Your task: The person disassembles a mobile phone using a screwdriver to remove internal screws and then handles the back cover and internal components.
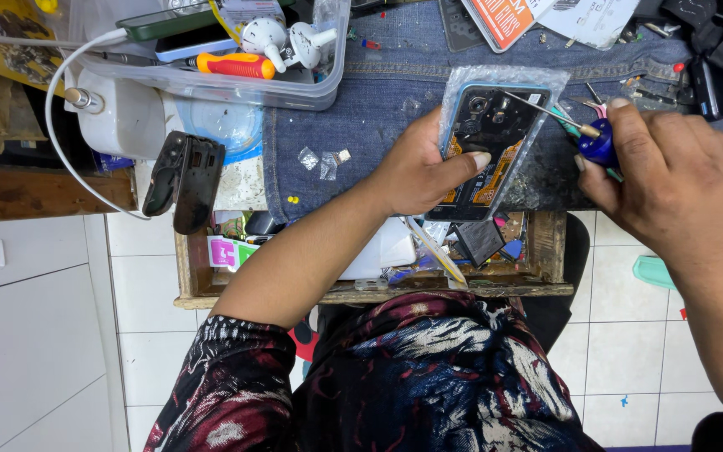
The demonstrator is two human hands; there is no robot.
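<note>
An opened phone (pixel 489 138) with its back off and inner parts bare lies on a clear plastic sleeve on the denim cloth (pixel 378 109). My left hand (pixel 416 172) holds it from the left, thumb pressed across its lower half. My right hand (pixel 671 180) grips a small blue-handled screwdriver (pixel 583 134), whose thin metal shaft reaches left over the phone's upper right corner.
A clear plastic tub (pixel 294 79) holds an orange screwdriver (pixel 234 64), plugs and phones at the back left. A black phone part (pixel 184 180) lies at the left. A wooden drawer (pixel 361 280) of small parts is open below the bench. Small screws lie on the cloth.
</note>
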